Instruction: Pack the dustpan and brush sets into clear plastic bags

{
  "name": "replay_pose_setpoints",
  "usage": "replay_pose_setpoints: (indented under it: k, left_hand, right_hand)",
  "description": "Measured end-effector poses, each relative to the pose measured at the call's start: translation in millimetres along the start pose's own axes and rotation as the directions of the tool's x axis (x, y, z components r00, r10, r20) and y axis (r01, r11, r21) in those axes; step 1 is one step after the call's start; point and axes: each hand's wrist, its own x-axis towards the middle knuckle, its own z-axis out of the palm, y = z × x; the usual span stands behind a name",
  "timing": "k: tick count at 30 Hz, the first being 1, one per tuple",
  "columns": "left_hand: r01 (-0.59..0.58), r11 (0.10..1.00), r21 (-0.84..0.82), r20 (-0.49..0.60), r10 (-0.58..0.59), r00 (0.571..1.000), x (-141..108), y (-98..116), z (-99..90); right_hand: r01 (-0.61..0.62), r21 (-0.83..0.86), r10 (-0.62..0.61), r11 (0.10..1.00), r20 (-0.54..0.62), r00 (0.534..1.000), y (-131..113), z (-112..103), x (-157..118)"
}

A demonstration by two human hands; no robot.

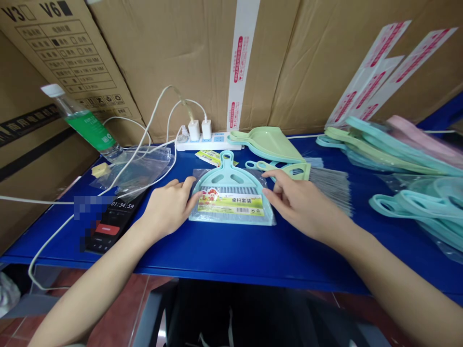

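A light blue dustpan and brush set (227, 180) lies in a clear bag on the blue table, its handle pointing away from me. A yellow-green label (231, 204) runs across its lower part. My left hand (170, 205) touches the bag's left edge, thumb and index finger apart. At the right edge rests my right hand (292, 200), also with thumb and index finger apart. Behind the set are a green dustpan (271, 144) stacked on a blue one, small brushes with grey bristles (331, 185) and a loose label (210, 157).
Bagged dustpans (398, 149) are piled at the right. A power strip (210, 141) with chargers stands against the cardboard boxes (195, 53). A phone (114, 224), white cables, plastic bags (144, 168) and a leaning bottle (90, 130) occupy the left.
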Motion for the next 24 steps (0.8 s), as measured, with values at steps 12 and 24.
replay_pose_setpoints:
  k: [12, 24]
  left_hand:
    - [0.161, 0.892, -0.422, 0.268, -0.048, 0.962, 2, -4, -8.1]
    - [0.017, 0.554, -0.832, 0.168, 0.223, 0.96, -1, 3, -0.6]
  right_hand:
    - [-0.314, 0.538, 0.259, 0.782, 0.177, 0.95, -5, -5, 4]
    - [-0.382, 0.92, 0.116, 0.088, 0.371, 0.921, 1, 6, 13]
